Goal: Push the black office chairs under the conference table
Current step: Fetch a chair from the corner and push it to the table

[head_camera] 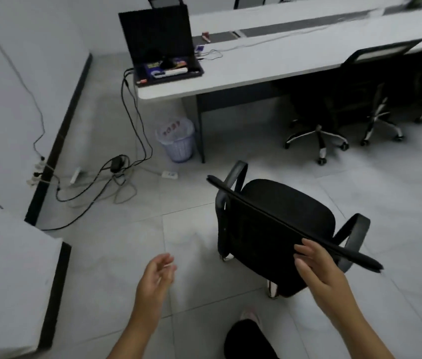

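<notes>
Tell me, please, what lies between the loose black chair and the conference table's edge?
Bare grey floor tile only, in the head view: nothing stands between the chair and the table. The wastebasket sits off to the left.

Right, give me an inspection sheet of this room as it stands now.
Surface: long white conference table, its end corner near the bin.
Job's things: one black office chair out on the tiled floor, away from the table; two more chairs already tucked under.
Clutter: open black case with small items on the table's end; white waste bin beside the table leg.
Hands: right hand at the top edge of the chair's backrest, fingers around it; left hand open, touching nothing.
Cables: black leads hang from the case to a tangle by the power strips at the wall.
Surroundings: grey floor tiles, white wall with dark skirting.
</notes>
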A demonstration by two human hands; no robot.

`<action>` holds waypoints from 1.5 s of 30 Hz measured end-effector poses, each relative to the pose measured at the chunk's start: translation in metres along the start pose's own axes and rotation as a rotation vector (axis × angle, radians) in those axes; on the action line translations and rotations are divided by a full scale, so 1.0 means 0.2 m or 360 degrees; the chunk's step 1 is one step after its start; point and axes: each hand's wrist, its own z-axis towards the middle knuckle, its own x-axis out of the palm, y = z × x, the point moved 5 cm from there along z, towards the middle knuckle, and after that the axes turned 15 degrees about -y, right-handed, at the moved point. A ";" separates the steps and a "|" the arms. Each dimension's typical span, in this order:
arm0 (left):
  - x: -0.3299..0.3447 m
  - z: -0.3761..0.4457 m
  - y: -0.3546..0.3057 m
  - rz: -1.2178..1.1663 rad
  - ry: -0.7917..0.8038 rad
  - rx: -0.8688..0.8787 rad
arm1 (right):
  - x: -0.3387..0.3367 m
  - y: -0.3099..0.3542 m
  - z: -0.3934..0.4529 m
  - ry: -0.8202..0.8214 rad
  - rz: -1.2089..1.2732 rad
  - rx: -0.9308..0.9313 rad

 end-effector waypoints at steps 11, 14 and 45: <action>0.96 0.35 -0.32 0.1111 0.0444 0.1100 | 0.09 -0.20 0.47 -0.0330 -0.1462 -0.0751; 1.08 0.46 -0.30 0.1579 0.0651 0.1334 | 0.09 -0.20 0.50 -0.0510 -0.1527 -0.0933; 1.78 0.94 -0.37 0.1430 0.0854 0.2226 | -0.09 -0.22 1.46 -0.0576 -0.1727 -0.1291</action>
